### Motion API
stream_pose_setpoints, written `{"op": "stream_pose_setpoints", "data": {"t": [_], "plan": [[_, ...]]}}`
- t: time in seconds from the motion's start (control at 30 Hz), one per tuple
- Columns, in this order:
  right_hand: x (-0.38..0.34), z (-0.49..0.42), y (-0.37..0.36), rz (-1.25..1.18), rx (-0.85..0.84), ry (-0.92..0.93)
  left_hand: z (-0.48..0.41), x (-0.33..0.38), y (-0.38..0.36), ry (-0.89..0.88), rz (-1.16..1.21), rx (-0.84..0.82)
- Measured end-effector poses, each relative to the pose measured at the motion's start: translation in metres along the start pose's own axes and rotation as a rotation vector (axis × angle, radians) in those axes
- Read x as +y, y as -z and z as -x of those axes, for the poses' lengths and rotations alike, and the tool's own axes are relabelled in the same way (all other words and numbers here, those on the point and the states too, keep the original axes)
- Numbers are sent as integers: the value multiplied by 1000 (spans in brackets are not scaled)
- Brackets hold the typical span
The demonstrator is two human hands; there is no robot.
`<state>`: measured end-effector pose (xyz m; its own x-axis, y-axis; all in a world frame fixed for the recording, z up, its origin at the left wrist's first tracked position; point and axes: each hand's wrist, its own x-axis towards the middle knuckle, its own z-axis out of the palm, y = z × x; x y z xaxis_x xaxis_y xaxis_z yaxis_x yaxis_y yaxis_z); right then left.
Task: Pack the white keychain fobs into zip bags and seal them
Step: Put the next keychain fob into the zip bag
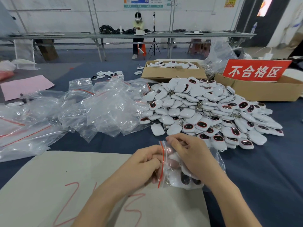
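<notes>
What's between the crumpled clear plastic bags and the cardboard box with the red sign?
A big heap of white keychain fobs, in the head view.

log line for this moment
stage: sealing; zip bag: holds white fobs; left hand: pinches red zip strip; right hand: grips bag top

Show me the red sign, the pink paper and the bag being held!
red sign (255, 70): head view, middle of its face.
pink paper (26, 87): head view, centre of the sheet.
zip bag (173, 164): head view, clear plastic beside red strip.
</notes>
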<state>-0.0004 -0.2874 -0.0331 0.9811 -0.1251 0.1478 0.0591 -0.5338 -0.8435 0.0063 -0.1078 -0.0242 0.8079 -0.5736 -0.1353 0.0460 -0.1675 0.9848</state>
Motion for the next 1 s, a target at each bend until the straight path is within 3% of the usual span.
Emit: {"op": "stream_pose_setpoints", "data": {"t": [0.1,0.2,0.27,0.33,0.43,0.8,1.0], "plan": [[0,0,1,-17,12,6,-3,-2,-3,0,49,79],[-1,2,6,3,176,33,-9,-8,5,-8,74,400],[7,0,12,317,339,48,-13,-12,13,-43,77,566],[13,1,18,593,336,-71,-15,-15,17,-52,77,644],[16,2,19,657,264,-164,-17,-18,16,-42,59,666],[21,-1,15,575,379,-155,-18,-21,19,-53,-77,627],[22,-4,16,487,467,-42,-18,-21,18,-62,-95,608]]}}
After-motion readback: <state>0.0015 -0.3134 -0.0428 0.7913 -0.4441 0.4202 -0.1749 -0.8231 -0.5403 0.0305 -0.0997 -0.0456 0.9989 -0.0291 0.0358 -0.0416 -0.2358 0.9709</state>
